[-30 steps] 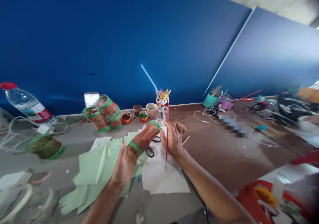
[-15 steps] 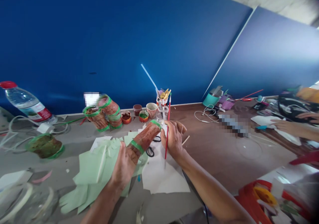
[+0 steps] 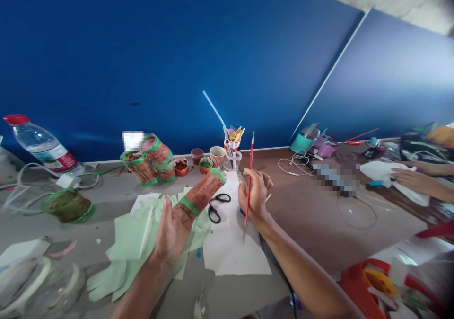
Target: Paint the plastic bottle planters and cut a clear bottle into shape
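My left hand [image 3: 173,231] is closed around the lower end of a brown-painted tube [image 3: 205,190] with green bands, tilted up to the right. In my right hand [image 3: 257,193] is a red paintbrush [image 3: 249,181], upright, its green-tipped bristles pointing up. The brush is apart from the tube. Below them, black-handled scissors [image 3: 214,214] lie on white paper [image 3: 234,255]. Beyond the tube stand a small pot of green paint [image 3: 206,165], a pot of brown paint [image 3: 181,167] and a paper cup [image 3: 217,155].
Similar brown and green tubes [image 3: 142,170] stand back left, near a water bottle [image 3: 49,151]. Pale green paper sheets [image 3: 122,238] lie at left. A cup of wooden utensils [image 3: 233,141] stands against the blue wall. At right, another person's hand [image 3: 407,177] rests on white cloth or paper.
My right hand has moved right with the paintbrush, away from the tube's upper end. The tube has shifted slightly left, and more of the scissors shows.
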`<state>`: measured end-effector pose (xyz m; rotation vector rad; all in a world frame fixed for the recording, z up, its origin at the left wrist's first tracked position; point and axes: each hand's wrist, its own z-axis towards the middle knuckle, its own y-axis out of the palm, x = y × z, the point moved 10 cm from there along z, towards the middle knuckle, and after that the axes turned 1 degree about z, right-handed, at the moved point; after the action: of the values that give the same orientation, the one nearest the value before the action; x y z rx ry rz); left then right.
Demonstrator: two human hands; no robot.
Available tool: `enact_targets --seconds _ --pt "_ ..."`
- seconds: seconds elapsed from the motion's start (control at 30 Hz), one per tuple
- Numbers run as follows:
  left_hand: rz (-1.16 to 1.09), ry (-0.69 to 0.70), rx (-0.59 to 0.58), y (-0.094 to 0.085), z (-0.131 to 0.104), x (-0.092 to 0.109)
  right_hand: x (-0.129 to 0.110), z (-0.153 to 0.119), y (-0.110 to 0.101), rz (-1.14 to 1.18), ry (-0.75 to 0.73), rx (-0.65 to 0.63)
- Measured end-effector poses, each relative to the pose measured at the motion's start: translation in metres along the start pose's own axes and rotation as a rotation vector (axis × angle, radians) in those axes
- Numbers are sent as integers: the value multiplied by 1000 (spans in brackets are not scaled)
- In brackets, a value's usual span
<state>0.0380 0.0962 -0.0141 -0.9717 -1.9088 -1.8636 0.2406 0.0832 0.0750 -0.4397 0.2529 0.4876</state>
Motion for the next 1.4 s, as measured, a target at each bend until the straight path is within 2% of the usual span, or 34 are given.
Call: enact_targets --seconds 0.2,0.4,0.5,0.6,0.7,0.8,0.9,1.17,1.4 --pt "-25 0 32 -4 2 3 3 1 0 123 28 -5" --pt "-47 26 113 -19 6 12 13 3 -1 324 113 8" --pt "-64 51 112 -23 9 17 17 2 -4 357 126 32" --pt "-78 69 97 -24 10 21 13 1 -2 412 99 -23" --pt "-80 82 105 -23 10 24 7 -1 6 563 100 -143" --pt "-66 104 117 -21 9 28 6 -3 15 772 183 -216" --pt "-52 120 132 -21 8 31 10 -4 18 895 296 -193" --pt "-121 88 174 -24 8 34 14 -12 24 934 411 -230" --pt "-158 51 150 -20 6 34 14 -14 31 952 423 -268"
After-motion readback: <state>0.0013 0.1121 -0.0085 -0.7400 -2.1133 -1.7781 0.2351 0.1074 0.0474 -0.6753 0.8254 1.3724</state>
